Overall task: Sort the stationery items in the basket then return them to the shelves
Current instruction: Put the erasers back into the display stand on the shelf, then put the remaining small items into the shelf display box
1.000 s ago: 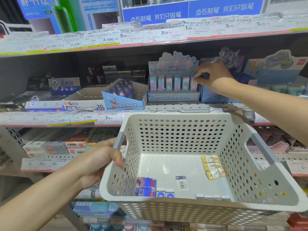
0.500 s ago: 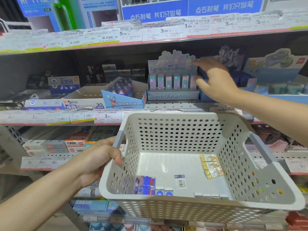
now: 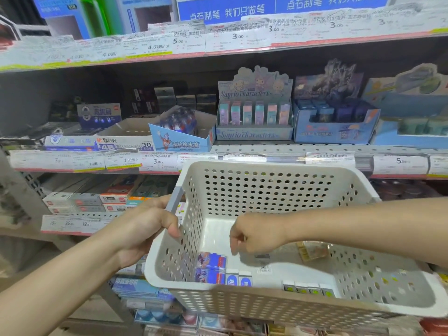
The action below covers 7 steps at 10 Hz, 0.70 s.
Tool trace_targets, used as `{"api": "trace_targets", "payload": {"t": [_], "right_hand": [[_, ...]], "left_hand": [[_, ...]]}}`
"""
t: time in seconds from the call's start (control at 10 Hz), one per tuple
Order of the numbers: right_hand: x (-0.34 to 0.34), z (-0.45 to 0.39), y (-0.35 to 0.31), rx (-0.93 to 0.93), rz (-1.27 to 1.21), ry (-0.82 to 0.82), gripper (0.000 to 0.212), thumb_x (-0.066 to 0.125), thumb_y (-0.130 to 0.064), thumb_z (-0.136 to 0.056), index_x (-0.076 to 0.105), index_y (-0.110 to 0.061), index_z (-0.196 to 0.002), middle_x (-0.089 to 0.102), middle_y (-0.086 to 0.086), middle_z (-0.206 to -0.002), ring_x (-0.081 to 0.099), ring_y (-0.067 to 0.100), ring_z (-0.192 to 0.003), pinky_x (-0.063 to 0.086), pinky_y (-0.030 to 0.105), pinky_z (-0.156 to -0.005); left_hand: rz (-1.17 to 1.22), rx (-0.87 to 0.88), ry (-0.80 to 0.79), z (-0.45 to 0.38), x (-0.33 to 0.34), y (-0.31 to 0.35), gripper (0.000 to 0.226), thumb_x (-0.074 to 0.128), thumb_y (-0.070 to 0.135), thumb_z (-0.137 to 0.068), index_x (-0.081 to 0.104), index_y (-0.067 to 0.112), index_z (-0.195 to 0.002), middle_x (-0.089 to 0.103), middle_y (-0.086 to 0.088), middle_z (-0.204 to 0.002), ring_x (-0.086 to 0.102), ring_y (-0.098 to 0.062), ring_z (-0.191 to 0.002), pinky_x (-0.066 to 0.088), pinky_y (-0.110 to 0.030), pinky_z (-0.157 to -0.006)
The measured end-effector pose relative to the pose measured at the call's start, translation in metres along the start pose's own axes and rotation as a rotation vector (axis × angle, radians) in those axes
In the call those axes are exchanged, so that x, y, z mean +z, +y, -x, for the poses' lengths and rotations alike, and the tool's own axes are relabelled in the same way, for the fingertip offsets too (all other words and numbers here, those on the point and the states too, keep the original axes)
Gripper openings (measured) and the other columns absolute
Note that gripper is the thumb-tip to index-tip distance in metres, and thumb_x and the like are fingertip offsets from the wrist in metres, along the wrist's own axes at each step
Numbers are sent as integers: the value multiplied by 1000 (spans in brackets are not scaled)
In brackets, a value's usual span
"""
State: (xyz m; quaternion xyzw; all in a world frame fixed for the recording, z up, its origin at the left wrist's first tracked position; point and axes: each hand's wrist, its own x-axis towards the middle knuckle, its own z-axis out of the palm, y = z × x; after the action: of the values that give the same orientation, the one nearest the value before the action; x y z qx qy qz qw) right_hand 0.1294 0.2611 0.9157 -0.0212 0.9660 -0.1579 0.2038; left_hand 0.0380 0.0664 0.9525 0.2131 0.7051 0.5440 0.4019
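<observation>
Head view of a stationery aisle. The left hand gripped the grey handle of a white perforated basket, fingers curled round it, and held the basket in front of the shelves. The right hand was inside the basket, above its floor, fingers curled downward; whether it held anything could not be told. On the basket floor lay two blue picture-printed packs near the left wall, two small blue-labelled erasers just beside them, a row of small white erasers against the near wall, and yellowish packets near the right wall. Behind the basket, on the middle shelf, stood a Sanrio characters display box holding upright pastel items
</observation>
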Motion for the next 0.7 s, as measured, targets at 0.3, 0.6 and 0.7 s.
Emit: {"api": "trace_targets", "payload": {"t": [0.3,0.6,0.7], "right_hand": [[35,-10,0,33,126,-249,32,42,10,-82,30,-8,-58,29,7,-59,22,21,-55,18,29,-49],[40,-16,-21,10,228,-284,42,46,4,-86,48,12,-127,53,23,-96,46,27,-82,39,29,-56],[39,-17,-39,14,142,-229,32,47,-7,-92,56,4,-121,47,10,-93,44,21,-84,39,28,-71]], "left_hand": [[30,4,57,13,18,-3,55,48,-4,-45,76,27,-81,67,-24,-78,62,-35,-68,52,-42,-67],[123,-70,163,35,16,-17,75,48,-4,-46,65,24,-113,56,-43,-110,57,-41,-83,48,-50,-80],[140,-58,185,46,5,-24,72,47,-4,-46,67,28,-108,63,-36,-105,62,-40,-80,52,-46,-74]]}}
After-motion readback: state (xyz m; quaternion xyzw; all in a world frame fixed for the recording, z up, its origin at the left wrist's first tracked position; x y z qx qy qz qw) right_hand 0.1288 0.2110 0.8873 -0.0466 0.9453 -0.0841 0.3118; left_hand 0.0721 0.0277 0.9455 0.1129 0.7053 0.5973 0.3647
